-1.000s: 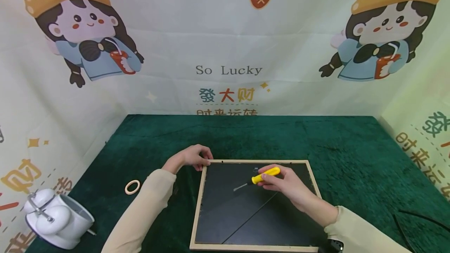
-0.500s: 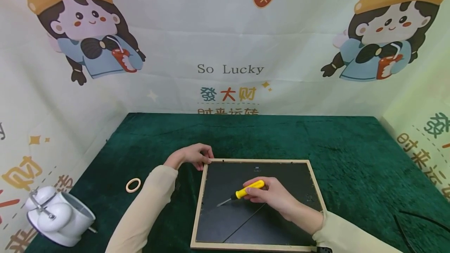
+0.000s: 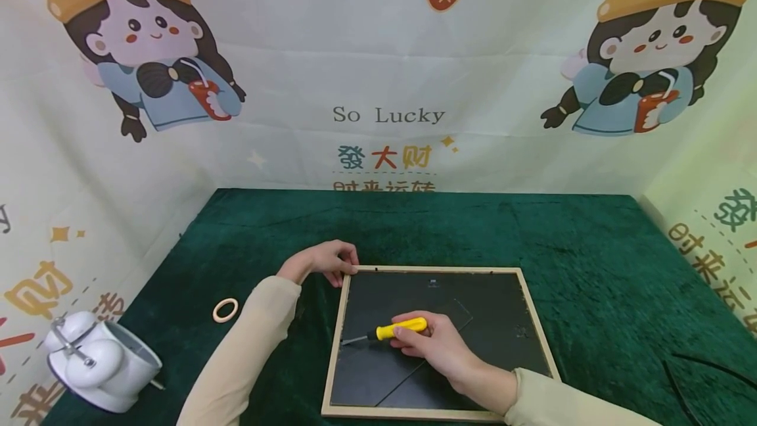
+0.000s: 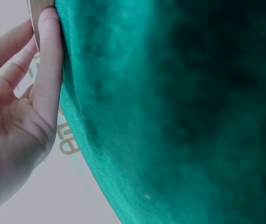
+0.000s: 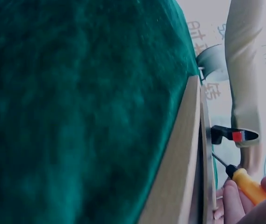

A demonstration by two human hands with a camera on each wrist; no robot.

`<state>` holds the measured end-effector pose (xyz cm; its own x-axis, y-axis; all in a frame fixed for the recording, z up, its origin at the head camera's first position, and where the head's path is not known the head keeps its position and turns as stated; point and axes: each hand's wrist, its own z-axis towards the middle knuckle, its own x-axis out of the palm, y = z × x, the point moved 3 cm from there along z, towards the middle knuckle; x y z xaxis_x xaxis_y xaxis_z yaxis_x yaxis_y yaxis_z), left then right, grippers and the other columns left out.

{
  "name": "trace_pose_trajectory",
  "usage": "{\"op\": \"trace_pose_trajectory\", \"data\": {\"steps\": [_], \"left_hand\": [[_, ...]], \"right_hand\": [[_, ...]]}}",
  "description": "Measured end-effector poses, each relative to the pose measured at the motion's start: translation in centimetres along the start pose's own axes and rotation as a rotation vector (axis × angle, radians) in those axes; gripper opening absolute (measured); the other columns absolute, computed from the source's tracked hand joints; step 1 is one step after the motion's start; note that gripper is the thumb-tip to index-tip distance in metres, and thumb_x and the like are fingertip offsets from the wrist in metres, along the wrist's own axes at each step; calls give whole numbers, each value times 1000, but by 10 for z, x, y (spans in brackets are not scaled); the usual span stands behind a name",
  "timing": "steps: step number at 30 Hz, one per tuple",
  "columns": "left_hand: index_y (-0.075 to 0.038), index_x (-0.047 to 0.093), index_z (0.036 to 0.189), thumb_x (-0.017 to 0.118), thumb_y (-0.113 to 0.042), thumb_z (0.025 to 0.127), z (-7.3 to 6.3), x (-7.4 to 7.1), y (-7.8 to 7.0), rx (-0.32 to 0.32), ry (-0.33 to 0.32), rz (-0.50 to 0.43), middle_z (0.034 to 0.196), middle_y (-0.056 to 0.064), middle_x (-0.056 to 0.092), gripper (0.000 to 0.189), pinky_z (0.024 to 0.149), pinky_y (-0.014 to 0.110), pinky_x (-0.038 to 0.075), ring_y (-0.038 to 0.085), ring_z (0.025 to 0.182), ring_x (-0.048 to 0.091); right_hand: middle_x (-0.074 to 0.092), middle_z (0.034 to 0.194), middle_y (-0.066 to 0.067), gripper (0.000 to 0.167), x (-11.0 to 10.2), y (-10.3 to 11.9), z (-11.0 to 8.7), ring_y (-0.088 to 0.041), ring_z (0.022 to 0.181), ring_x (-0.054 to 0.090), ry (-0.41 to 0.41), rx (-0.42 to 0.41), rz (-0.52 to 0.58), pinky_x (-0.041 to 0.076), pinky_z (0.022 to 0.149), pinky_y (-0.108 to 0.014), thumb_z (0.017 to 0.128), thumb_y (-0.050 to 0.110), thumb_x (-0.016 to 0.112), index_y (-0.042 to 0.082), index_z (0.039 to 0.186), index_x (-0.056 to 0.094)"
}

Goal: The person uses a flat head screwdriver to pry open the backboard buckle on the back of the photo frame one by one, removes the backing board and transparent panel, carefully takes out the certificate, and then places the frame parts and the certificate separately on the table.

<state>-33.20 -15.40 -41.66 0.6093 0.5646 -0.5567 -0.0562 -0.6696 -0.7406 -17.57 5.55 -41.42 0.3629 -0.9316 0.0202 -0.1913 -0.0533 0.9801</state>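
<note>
A picture frame (image 3: 421, 415) with a light wood rim lies with its black backing board (image 3: 378, 373) facing up. My left hand (image 3: 327, 260) grips its far left corner; in the left wrist view, the thumb and fingers of the left hand (image 4: 25, 98) pinch the wooden rim (image 4: 43, 7). In my right hand (image 3: 437, 347) is a yellow-handled screwdriver (image 3: 402, 328), pinched by thumb and fingers above the board. Its thin metal tip points left and is at the inner edge of the left rim. The right wrist view also has the screwdriver (image 5: 248, 185) beside the rim.
A white twin-bell alarm clock (image 3: 100, 363) lies at the left edge of the green cloth (image 3: 579, 268). Between it and my left sleeve lies a small wooden ring (image 3: 225, 310). Thin black strips (image 3: 680, 390) lie at the right. A printed curtain (image 3: 284, 84) hangs behind.
My right hand has carried the screwdriver left and toward me across the backing board, bringing its tip to the left rim. The left hand keeps its hold on the corner.
</note>
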Motion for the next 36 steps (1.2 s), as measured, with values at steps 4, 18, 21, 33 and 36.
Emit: {"op": "trace_pose_trajectory", "data": {"steps": [4, 18, 21, 33, 36], "left_hand": [[-4, 56, 90, 57, -11, 86, 1, 1, 0, 3, -2, 8, 80, 12, 53, 8, 55, 32, 50, 19, 56, 57], [-3, 55, 89, 56, -9, 87, 0, 0, -2, 32, 7, 6, 79, 12, 53, 7, 55, 32, 51, 19, 55, 57], [-2, 55, 89, 56, -9, 86, -1, 0, -1, 36, 6, -6, 78, 12, 53, 7, 55, 32, 51, 19, 54, 56], [-1, 55, 88, 57, -7, 86, -4, 1, -2, 57, -16, -14, 75, 12, 53, 7, 54, 32, 51, 18, 52, 56], [-1, 55, 88, 57, -7, 86, -3, 1, -2, 55, -20, -14, 75, 12, 53, 7, 54, 31, 51, 18, 52, 56]], "right_hand": [[59, 102, -12, 40, 3, -4, 0, -23, 86, 61, -40, -14, 9, 49, 73, -32, 82, 19, 63, -5, 112, 54], [59, 101, -12, 37, 5, -9, -2, -22, 87, 60, -80, -71, -52, 48, 73, -31, 82, 17, 64, -5, 110, 57], [60, 100, -9, 36, 5, -6, -2, -17, 84, 60, -71, -120, -147, 49, 71, -28, 81, 21, 64, -3, 108, 59], [64, 87, 1, 28, 27, 28, 1, -1, 63, 54, 41, -565, -625, 47, 59, -17, 82, 27, 62, 3, 97, 65], [64, 87, 3, 27, 26, 31, 7, -5, 63, 54, 79, -516, -561, 48, 60, -20, 83, 26, 62, 5, 98, 64]]}}
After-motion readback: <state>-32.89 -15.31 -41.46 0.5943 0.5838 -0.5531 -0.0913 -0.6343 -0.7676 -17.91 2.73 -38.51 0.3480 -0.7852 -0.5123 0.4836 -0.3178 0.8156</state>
